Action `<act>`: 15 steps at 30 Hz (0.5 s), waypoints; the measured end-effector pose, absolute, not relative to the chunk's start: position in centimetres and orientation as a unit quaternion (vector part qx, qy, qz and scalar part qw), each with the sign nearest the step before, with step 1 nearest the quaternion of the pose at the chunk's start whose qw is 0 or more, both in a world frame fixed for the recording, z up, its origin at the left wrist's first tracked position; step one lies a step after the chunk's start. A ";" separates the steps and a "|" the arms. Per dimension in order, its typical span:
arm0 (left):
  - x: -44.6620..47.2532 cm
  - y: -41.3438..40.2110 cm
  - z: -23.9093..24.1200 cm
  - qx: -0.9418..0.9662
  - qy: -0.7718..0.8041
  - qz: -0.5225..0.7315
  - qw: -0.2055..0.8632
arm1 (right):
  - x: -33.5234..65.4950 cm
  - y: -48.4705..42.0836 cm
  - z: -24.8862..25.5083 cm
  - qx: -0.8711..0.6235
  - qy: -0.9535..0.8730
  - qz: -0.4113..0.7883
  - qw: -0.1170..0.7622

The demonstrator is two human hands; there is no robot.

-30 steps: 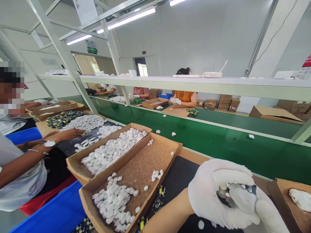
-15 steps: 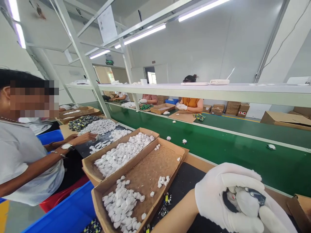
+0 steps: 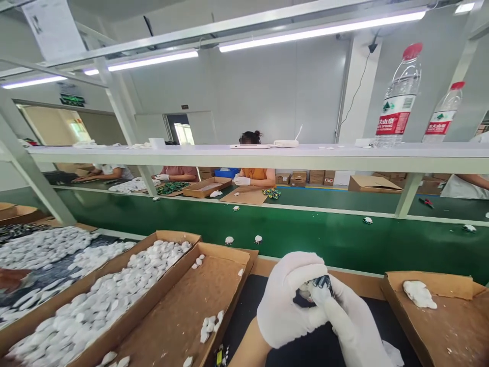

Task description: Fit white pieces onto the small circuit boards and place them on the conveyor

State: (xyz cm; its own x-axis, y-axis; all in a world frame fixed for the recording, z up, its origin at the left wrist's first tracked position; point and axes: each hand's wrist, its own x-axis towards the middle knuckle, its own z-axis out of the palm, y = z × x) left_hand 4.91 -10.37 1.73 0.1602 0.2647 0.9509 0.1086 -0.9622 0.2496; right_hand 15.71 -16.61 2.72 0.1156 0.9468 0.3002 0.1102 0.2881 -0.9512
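Observation:
In front of me both my hands wear white gloves and meet over a small dark circuit board (image 3: pixel 323 282) with a white rounded piece (image 3: pixel 316 294) against it. My left hand (image 3: pixel 290 300) curls around the pair from the left, fingers closed. From the right, my right hand (image 3: pixel 353 321) pinches the same parts with thumb and fingertips. The gloves cover much of the two parts, so how they join is hidden. To the left, a cardboard tray (image 3: pixel 171 311) holds scattered white pieces.
Another cardboard tray (image 3: pixel 114 300) is heaped with white pieces. At right stands a box (image 3: pixel 451 326) with a crumpled white item (image 3: pixel 419 294). Beyond, a green conveyor belt (image 3: pixel 313 239) carries small assemblies. A shelf (image 3: pixel 214 157) with water bottles (image 3: pixel 399 102) crosses above; co-workers sit behind.
My view has swung to the right, bringing the bottles and right-hand box into sight. My hands, still closed on the parts, now appear farther left, with the right hand showing more fully.

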 end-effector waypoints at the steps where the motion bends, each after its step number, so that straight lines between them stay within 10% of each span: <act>1: 4.9 -10.4 1.8 0.758 0.123 0.639 0.043 | 15.6 -16.9 3.0 -0.484 -0.552 0.363 0.573; 15: 5.1 -10.8 2.9 0.760 0.132 0.632 -0.073 | 16.7 -15.6 2.8 -0.367 -0.567 0.472 0.566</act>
